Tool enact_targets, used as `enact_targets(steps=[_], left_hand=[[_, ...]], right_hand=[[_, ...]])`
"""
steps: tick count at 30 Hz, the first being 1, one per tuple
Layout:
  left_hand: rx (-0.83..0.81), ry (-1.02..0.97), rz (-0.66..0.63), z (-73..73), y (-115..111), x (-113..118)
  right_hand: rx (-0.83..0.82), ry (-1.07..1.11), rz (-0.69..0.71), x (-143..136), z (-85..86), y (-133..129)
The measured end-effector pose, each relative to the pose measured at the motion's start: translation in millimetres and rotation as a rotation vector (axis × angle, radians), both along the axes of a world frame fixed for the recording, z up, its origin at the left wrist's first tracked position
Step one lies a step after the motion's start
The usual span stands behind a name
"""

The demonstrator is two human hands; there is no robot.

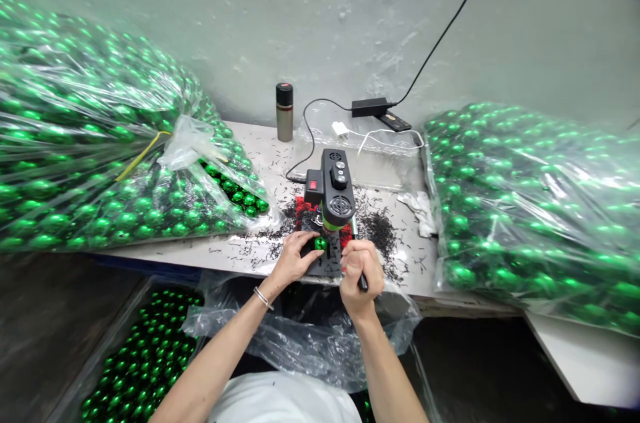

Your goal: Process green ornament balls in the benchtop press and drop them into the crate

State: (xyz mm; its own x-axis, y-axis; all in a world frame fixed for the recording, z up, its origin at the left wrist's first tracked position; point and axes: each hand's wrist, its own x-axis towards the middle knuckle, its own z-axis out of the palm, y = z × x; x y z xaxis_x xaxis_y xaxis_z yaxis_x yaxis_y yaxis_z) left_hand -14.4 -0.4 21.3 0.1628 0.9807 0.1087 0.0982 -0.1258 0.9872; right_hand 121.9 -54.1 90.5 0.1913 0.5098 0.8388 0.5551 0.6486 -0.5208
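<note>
Between the thumb and fingers of my left hand (pixel 295 256) is a shiny green ball (pixel 320 244), held at the front of a small black bench press (pixel 339 186) with a red switch. My right hand (pixel 363 271) is wrapped round the press's black lever handle (pixel 363 283), just right of the base. The ball sits under the head of the press; whether it touches the tool there I cannot tell. Small black strips (pixel 377 236) lie scattered round the base, and red pieces (pixel 303 206) show behind and beside it.
Large clear bags of green balls stand left (pixel 100 143) and right (pixel 530 210). Behind the press are a flask (pixel 285 113), a power adapter (pixel 370 107) with cables and a clear plastic tray (pixel 385 166). A white cloth (pixel 420 212) lies right. More balls (pixel 145 350) fill a lined container below.
</note>
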Motion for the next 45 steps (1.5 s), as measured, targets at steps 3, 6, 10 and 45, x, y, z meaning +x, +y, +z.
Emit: enact_targets(steps=[3, 6, 10, 45], left_hand=[[0.0, -0.012, -0.012, -0.7, 0, 0], [0.015, -0.005, -0.027, -2.5, 0, 1], [0.074, 0.091, -0.026, -6.5, 0, 1], [0.294, 0.385, -0.005, -21.9, 2, 1]], right_hand=[[0.027, 0.017, -0.008, 0, -7.6, 1], [0.038, 0.015, -0.002, 0, -15.0, 3], [0.041, 0.015, 0.007, 1, -20.4, 3], [0.051, -0.004, -0.026, 2, -48.3, 4]])
